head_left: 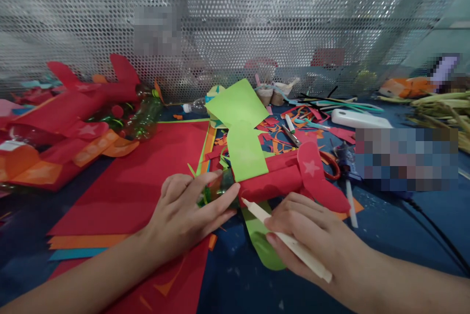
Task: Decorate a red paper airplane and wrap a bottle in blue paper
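Observation:
A bottle plane [279, 179] lies on the blue table: a green plastic bottle wrapped in red paper, with a light green wing [245, 150] across it and a red tail fin bearing a pale star. My left hand [187, 211] lies over the bottle's green neck end, fingers curled on it. My right hand [308, 240] is closed round a cream-coloured glue stick [284, 240], its tip pointing at the red wrap just below the green wing.
Red, orange and blue paper sheets [135, 181] lie at the left. Finished red bottle planes [73, 108] sit at the far left. Scissors [293, 135], paper scraps and a white case [360, 119] lie behind. A perforated metal wall closes the back. A black cable [436, 230] runs at the right.

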